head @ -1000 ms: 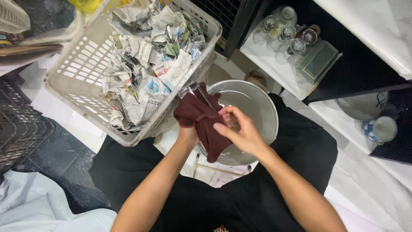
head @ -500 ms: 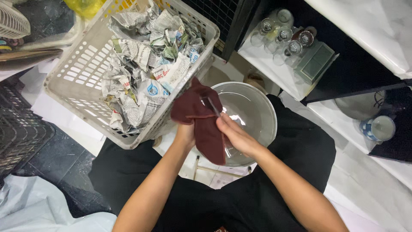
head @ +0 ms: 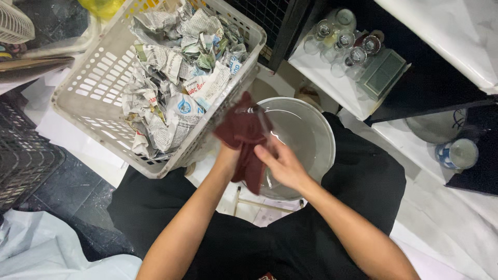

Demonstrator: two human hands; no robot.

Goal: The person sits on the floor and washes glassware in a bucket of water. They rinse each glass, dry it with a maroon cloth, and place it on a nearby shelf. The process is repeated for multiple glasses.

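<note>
Two bare hands meet at the centre of the frame over a round grey basin (head: 311,129), both busy with a dark red cloth (head: 244,135). The left hand (head: 228,153) is mostly hidden under the cloth, closed around the bunched fabric, which is wrapped over what looks like a clear glass (head: 258,115) whose rim shows at the top of the bundle. The right hand (head: 282,165) lies just right of it, fingers curled and pinching the hanging end of the cloth, which trails down over the basin's near edge. The basin sits between the person's knees, clad in black, with a little water glinting inside. In the upper left of the frame a white plastic laundry basket (head: 93,93) stands tilted, its corner touching the basin's left side, and it is filled with crumpled newspaper (head: 176,78). At the upper right, a cluster of clear drinking glasses (head: 340,39) stands on a white shelf beside a small greenish box (head: 381,72). At the right edge, a blue-and-white cup (head: 456,154) stands on its own. A black slatted crate (head: 23,155) fills the left edge of the frame, and pale sheeting (head: 41,249) lies at the lower left
</note>
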